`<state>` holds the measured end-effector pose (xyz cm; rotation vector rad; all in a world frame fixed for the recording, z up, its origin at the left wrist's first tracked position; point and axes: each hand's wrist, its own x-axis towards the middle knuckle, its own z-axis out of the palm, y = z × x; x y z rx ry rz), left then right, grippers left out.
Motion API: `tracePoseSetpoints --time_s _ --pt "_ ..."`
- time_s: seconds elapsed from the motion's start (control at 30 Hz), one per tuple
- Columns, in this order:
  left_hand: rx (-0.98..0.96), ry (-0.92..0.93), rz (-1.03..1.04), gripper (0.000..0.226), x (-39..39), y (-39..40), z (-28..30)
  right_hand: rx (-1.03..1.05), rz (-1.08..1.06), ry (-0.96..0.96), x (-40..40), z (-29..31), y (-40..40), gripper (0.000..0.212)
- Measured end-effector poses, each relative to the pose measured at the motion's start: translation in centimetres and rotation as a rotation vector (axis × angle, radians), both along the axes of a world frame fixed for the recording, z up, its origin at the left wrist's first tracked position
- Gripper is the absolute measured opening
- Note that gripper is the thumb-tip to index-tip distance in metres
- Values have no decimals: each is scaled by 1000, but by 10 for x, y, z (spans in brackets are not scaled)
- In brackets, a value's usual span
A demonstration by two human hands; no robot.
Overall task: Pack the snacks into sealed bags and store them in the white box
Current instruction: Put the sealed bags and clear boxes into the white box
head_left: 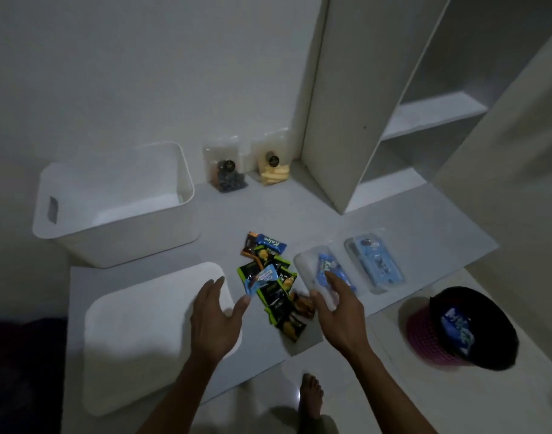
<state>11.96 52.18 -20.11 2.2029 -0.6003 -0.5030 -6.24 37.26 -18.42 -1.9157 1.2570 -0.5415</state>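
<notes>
Snacks [270, 285]: a loose pile of small wrapped packets, green-and-black, orange and blue, lying on the grey mat; this pile is the landmark for every place below.
Blue packet on the pile [262, 278]: tilted on top of the green ones, just beyond the left thumb; whether the thumb touches it cannot be told.
Left hand [216, 314]: just left of the pile, palm down, fingers spread wide, nothing gripped; it lies over the near edge of the lid.
Right hand [340, 311]: just right of the pile, fingers loosely curled and apart, over the near end of a clear bag; whether it has hold of the bag cannot be told.
Clear bag [309, 264]: right of the pile, flat on the mat, with a blue packet inside.
Second clear bag [373, 264]: further right of the pile, beside the first, holding light blue packets.
Lid [149, 333]: white, flat on the mat, left of the pile.
White box [118, 227]: beyond the pile and to its left, open, nothing showing inside.
Two filled bags [227, 170]: well beyond the pile, upright against the wall, one with dark contents, one with yellow.
Mat [325, 214]: grey, under the pile, on the floor.
Basket [456, 330]: pink, black-lined, far right of the pile, with blue packets in it.
Cabinet [356, 104]: white, open, beyond the pile to the right.
Foot [312, 396]: bare, nearer than the pile, on the floor.
</notes>
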Motion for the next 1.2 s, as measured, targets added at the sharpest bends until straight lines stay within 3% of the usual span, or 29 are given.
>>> tracePoseSetpoints --time_s 0.43,0.6,0.87,1.03,1.2 --pt "-178 -154 196 58 47 -159 93 -35 304 -114 119 74 -174 42" --pt "-64 -173 221 58 155 -222 82 -65 346 -73 231 80 -260 38" --pt "-59 -134 307 63 204 -249 76 -102 293 20 259 80 -305 57" --pt "-84 -62 434 40 259 -292 42 -62 174 33 308 38 -350 58" --pt "-71 -37 450 38 283 -310 19 -10 138 -61 324 9 -364 54"
